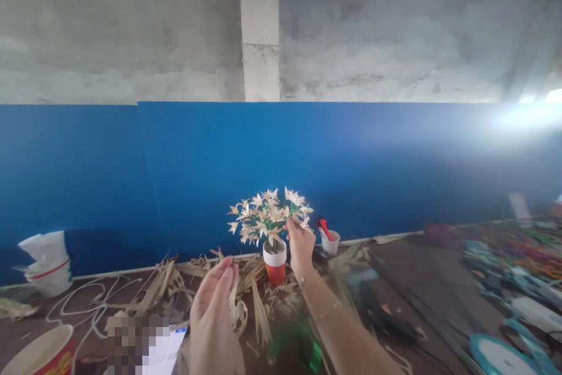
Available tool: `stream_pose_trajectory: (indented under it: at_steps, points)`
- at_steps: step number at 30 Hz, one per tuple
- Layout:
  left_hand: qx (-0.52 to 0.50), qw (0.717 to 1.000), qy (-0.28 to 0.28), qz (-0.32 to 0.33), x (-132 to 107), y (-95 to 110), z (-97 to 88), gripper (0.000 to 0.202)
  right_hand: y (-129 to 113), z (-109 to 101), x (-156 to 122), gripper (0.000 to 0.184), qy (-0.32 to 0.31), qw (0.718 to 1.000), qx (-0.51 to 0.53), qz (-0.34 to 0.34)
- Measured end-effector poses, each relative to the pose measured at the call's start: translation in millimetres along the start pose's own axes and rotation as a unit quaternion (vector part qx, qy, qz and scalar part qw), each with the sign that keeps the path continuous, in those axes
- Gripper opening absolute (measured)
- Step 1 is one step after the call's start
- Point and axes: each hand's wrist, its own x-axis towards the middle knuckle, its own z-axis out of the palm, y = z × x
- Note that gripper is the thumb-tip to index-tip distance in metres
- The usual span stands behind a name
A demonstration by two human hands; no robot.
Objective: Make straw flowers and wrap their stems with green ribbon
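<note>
A bunch of pale husk-like flowers (263,211) with green stems stands in a red and white paper cup (275,269). My right hand (301,246) is at the bunch's right side, fingers closed in a pinch on a flower there; the exact grip is partly hidden. Lower and to the left, my left hand (215,305) is raised with thumb and fingers together, apart from the flowers. Whether anything lies between its fingertips is hidden. Pale dried husk strips (259,316) lie around the cup.
A small white cup (330,243) holding a red-handled tool stands behind, right. White cups (48,264), a white cable (96,299) and a large paper cup (41,354) are left. Green tape (314,354) lies in front. Blue ribbon (500,354) and coloured clutter lie right; a blue panel (197,158) rises behind.
</note>
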Motion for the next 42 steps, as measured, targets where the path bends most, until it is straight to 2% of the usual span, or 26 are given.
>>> stream_pose_trajectory:
  at_steps: [9,15,23,28,31,33,35,37,38,39,42]
  points:
    - [-0.017,0.999,0.011,0.042,5.2,9.3,-1.7,0.020,21.2,4.9,-13.1,0.028,-0.028,0.987,-0.158,0.033]
    - [-0.019,0.999,0.013,0.049,9.5,6.8,-5.0,0.019,34.4,6.2,-21.5,0.030,-0.011,0.971,-0.236,0.020]
    - [-0.010,0.997,0.012,0.080,16.2,9.7,-8.0,0.012,56.0,-6.1,-21.5,0.026,-0.057,0.973,-0.219,-0.047]
    - [0.003,0.996,0.017,0.090,23.8,12.2,-14.4,0.023,66.0,-20.9,-26.6,0.038,-0.086,0.977,-0.194,-0.029]
    - [0.026,0.995,0.020,0.096,29.4,12.1,-19.5,0.028,67.7,-30.9,-35.8,0.036,-0.121,0.971,-0.206,-0.011]
    - [0.086,0.990,0.012,0.116,36.8,9.5,-24.0,0.027,67.2,-35.5,-45.4,0.033,-0.165,0.959,-0.229,-0.008]
    - [0.233,0.961,-0.034,0.143,48.0,4.2,-29.8,0.021,65.9,-36.6,-58.2,0.025,-0.219,0.940,-0.259,-0.018]
    - [0.405,0.891,-0.094,0.183,60.8,-3.5,-36.3,0.016,64.1,-33.6,-73.0,0.021,-0.261,0.920,-0.291,-0.039]
    - [0.456,0.860,-0.110,0.200,66.6,-7.6,-39.3,0.015,63.1,-30.8,-80.0,0.018,-0.272,0.912,-0.304,-0.050]
    - [0.485,0.842,-0.127,0.199,71.4,-11.3,-41.8,0.016,62.0,-27.5,-86.1,0.014,-0.280,0.905,-0.314,-0.057]
    - [0.516,0.820,-0.155,0.195,76.6,-17.8,-44.8,0.021,56.4,-18.8,-95.2,0.009,-0.298,0.897,-0.319,-0.063]
